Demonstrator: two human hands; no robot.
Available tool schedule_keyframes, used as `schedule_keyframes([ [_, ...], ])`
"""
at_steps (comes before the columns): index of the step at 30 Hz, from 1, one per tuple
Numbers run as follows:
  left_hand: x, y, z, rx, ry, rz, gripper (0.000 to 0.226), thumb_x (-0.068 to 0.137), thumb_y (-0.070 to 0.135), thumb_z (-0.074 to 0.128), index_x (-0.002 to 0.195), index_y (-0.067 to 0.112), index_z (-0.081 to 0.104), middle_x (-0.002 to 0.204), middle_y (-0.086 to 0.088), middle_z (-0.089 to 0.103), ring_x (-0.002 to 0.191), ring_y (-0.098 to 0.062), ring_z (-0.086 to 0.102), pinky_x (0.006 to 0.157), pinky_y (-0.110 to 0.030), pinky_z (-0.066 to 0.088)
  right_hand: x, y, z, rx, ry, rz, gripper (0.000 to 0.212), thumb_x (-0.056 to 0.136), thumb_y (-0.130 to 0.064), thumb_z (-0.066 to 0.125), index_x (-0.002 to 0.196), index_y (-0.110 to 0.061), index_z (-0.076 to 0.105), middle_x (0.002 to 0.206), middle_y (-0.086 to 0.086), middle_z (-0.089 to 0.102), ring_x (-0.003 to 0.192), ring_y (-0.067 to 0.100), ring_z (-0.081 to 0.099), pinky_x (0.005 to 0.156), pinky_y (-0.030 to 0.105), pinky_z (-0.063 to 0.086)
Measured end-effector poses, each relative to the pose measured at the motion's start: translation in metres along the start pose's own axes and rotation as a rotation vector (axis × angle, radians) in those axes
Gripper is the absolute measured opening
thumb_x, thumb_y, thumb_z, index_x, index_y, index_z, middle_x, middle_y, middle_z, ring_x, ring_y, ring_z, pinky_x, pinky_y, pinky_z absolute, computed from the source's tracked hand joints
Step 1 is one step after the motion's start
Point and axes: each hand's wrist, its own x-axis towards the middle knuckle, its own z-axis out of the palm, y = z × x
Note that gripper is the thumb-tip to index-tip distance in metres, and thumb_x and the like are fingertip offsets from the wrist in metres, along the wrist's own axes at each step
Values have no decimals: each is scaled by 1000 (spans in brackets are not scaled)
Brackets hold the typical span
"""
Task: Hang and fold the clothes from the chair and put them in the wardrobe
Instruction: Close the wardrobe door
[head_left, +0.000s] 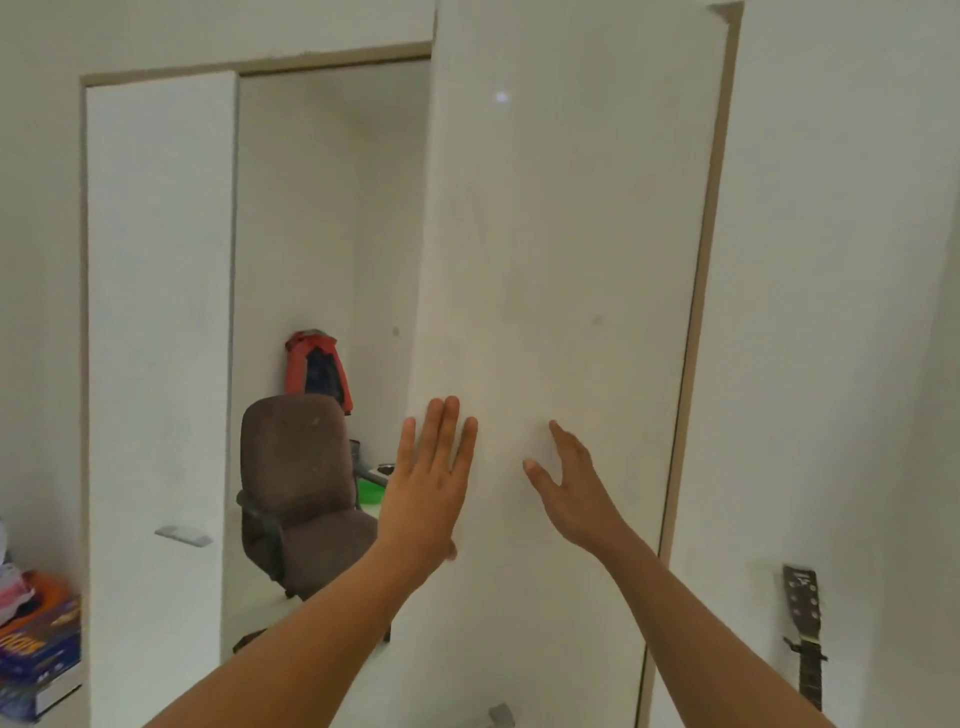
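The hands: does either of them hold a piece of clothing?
No, the left hand and the right hand are open and empty at the white door.

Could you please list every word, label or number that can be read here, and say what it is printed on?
Nothing can be read.
Colourful box: large orange lettering, too blurred to read.
Guitar headstock: a pale mark, too small and blurred to read.
No other text shows.

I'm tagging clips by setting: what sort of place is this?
Probably a room in a home, perhaps a bedroom: a brown office chair with a red jacket hung behind it, a guitar against the wall, and a tall white door.
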Motion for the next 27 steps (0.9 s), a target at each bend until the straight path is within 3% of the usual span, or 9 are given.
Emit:
schedule_keyframes([
  [3,14,-8,45,-42,-58,42,151,69,57,82,146,7,-38,147,-24,-49,134,-46,-46,115,-58,-20,25,27,25,-299,23,8,86,92,-57,54,155,-41,-3,163,-14,-12,152,22,-6,115,65,21],
  [8,46,-16,114,-133,-117,95,149,70,56,82,145,13,-41,146,-21,-51,132,-45,-49,110,-57,-26,45,70,71,-575,103,48,117,82,-57,68,149,-41,-26,153,-17,-40,148,28,-25,112,70,12],
  [13,71,-12,191,-207,-145,141,155,64,63,83,146,15,-39,152,-19,-44,137,-45,-42,113,-59,-21,44,126,120,-664,67,184,138,66,-67,76,149,-35,-29,155,-7,-40,143,28,-36,110,74,15],
  [16,83,-6,234,-247,-151,183,158,59,66,84,147,17,-37,154,-18,-41,140,-45,-38,116,-61,-16,47,153,144,-720,46,238,149,51,-75,79,155,-29,-17,162,1,-27,148,34,-25,104,78,23],
  [19,94,-1,268,-285,-106,208,170,38,65,91,155,16,-21,162,-19,-24,147,-48,-19,118,-64,-3,58,174,161,-759,48,274,160,35,-77,82,158,-21,-2,165,11,-10,149,43,-11,99,82,22],
  [22,103,2,293,-286,-50,238,181,18,60,95,158,13,-10,164,-21,-13,149,-48,-10,119,-63,-9,70,188,175,-766,76,301,171,23,-75,85,158,-18,-3,165,17,-6,148,48,-7,97,86,15],
  [27,120,6,314,-288,-23,241,181,20,60,96,158,14,-13,164,-21,-18,148,-49,-14,118,-61,-15,83,207,185,-805,133,295,175,21,-71,87,157,-21,-10,164,15,-12,148,49,-9,96,87,8],
])
